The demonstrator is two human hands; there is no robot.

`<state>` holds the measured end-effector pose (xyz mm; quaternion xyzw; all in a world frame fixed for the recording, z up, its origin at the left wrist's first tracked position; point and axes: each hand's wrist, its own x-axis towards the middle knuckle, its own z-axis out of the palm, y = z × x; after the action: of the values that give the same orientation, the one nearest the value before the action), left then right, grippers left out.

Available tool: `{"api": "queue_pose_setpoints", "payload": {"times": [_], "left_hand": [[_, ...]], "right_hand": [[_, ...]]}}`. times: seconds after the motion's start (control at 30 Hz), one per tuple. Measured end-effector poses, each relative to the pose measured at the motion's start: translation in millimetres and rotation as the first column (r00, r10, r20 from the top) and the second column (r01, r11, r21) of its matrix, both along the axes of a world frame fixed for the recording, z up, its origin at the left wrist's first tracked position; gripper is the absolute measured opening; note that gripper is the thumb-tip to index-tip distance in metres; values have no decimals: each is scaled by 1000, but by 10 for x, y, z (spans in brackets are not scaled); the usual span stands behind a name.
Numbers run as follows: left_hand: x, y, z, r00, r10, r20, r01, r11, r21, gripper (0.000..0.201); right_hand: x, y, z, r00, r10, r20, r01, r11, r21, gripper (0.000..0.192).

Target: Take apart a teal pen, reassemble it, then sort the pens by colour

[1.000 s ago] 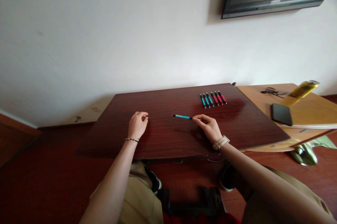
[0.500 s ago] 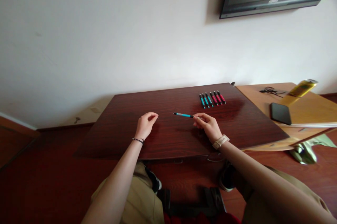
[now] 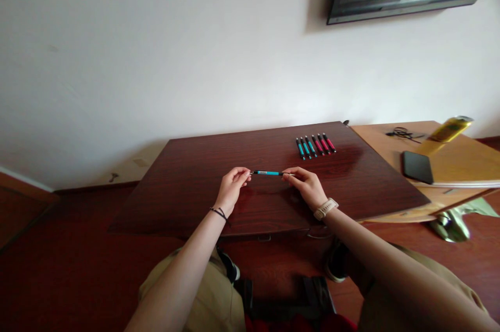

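A blue-and-black pen (image 3: 269, 173) is held over the counter (image 3: 187, 186), between the left hand (image 3: 232, 186) and the right hand (image 3: 305, 182). Its long axis is laid nearly level from left to right, roughly parallel to the counter's near edge, so that one end is pointed at each hand. The left end is taken in a narrow pinch by the left hand; the right end is gripped in a similar pinch by the right hand, and the blue middle is left uncovered between them. Whether the pen is lifted clear of the surface cannot be made out well from this height. Beyond the right hand, towards the far right of the counter, three blue pens (image 3: 306, 149) and three pink pens (image 3: 324, 145) are lined up side by side, with their long axes run towards the far edge, so the held pen is turned crosswise to them. To that row the right hand is placed nearer, the left hand farther off.
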<state>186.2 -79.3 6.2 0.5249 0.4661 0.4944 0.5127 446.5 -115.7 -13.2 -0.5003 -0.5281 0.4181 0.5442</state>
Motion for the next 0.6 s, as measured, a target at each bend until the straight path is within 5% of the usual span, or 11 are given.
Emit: {"api": "queue_pose_setpoints", "payload": {"times": [0.6], "left_hand": [[-35, 6, -29, 999, -31, 7, 31, 999, 10, 35]], "right_hand": [[6, 3, -34, 1000, 12, 7, -12, 1000, 9, 35]]}}
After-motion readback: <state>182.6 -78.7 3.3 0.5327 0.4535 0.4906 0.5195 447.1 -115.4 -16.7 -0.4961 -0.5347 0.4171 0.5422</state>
